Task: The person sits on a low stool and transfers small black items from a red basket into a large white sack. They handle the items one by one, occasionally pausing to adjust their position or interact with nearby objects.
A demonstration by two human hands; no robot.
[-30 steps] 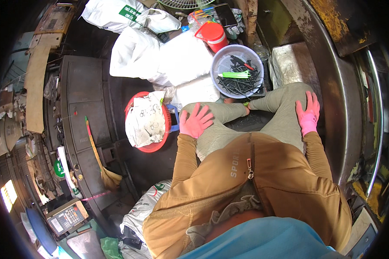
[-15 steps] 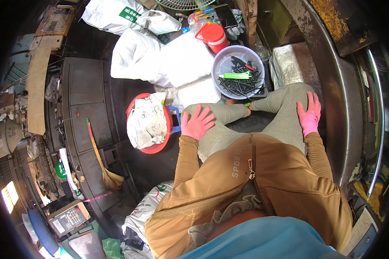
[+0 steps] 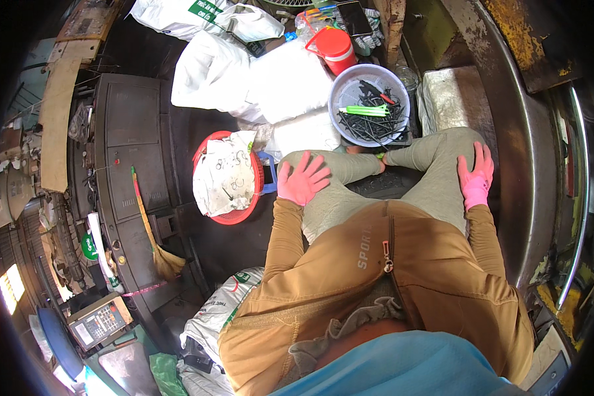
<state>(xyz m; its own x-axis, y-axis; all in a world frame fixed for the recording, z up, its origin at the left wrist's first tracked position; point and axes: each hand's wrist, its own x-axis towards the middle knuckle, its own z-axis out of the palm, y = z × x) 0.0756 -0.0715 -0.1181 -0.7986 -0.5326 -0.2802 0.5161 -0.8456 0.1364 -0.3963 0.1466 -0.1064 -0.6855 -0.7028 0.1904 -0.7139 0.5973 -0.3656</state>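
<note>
Gloves: matt pink knitted cloth on left hand point(image 3: 302, 179) and right hand point(image 3: 475, 175).
Round grey basin point(image 3: 343, 99): smooth plastic.
Round red basket point(image 3: 239, 212): plastic, holding crumpled white sack point(image 3: 226, 175).
Curved drum wall point(image 3: 508, 152), three o'clock: worn, rusty metal.

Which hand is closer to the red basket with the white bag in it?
Left. The left hand rests on the left knee, just right of the red basket in the picture. The right hand lies on the right knee, far across the lap from it.
</note>
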